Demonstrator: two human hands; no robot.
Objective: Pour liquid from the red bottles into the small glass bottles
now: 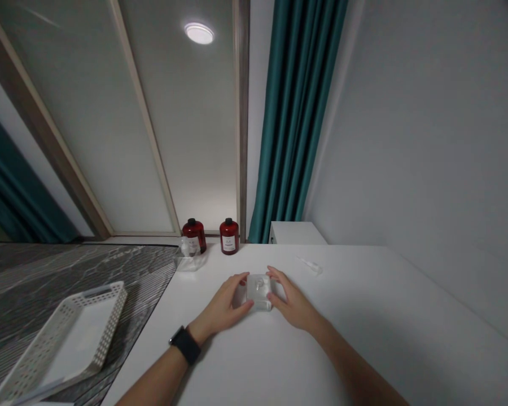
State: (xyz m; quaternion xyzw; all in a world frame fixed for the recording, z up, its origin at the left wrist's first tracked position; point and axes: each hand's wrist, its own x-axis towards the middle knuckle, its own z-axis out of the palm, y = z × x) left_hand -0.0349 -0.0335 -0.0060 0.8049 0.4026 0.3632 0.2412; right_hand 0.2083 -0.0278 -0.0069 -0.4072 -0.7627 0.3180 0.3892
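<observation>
A clear, square container point(258, 293) with a small round part on top rests on the white table point(288, 361) between my hands. My left hand point(224, 304), with a dark watch on its wrist, curves round the container's left side, thumb at its near left edge. My right hand point(291, 299) holds the right side, its thumb against the near right part and its fingers at the far corner. Just beyond my right hand lies a slim white, translucent piece point(311, 265), too faint to name.
Two dark red bottles point(229, 237) with white labels stand at the table's far left edge. Before one is a clear container with a whitish top point(188, 259). A white perforated basket point(104, 338) is at the left on a grey patterned surface. A white cabinet point(296, 232) stands behind.
</observation>
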